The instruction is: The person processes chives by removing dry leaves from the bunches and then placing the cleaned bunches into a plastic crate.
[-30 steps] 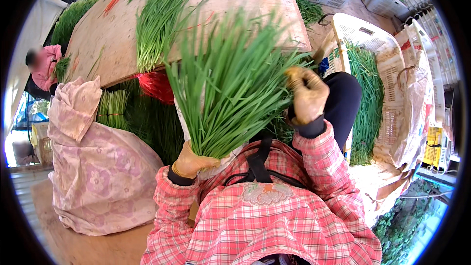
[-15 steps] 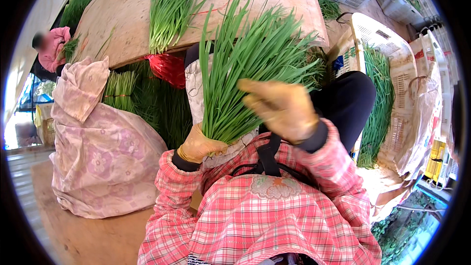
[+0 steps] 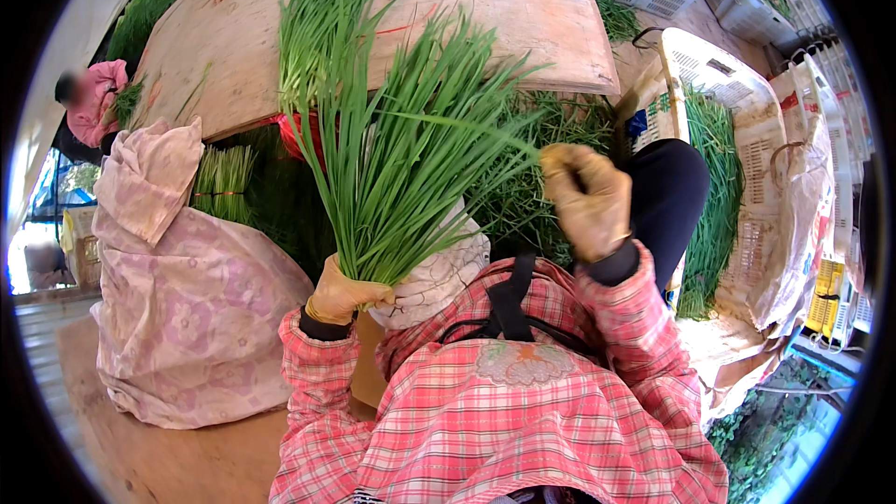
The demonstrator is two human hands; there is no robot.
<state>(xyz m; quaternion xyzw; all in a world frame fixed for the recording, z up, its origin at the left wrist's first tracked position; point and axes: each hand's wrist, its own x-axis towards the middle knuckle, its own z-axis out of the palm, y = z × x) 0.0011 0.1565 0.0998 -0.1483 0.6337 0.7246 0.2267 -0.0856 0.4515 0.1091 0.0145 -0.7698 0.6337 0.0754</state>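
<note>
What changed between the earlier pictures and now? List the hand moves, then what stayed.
The right hand went from the bunch's right edge across its front, then drew back to the right, now pinching one long leaf pulled sideways out of the bunch of green chives. The left hand stays gripped on the bunch's base. The wooden board and the floral sack are unchanged.
</note>
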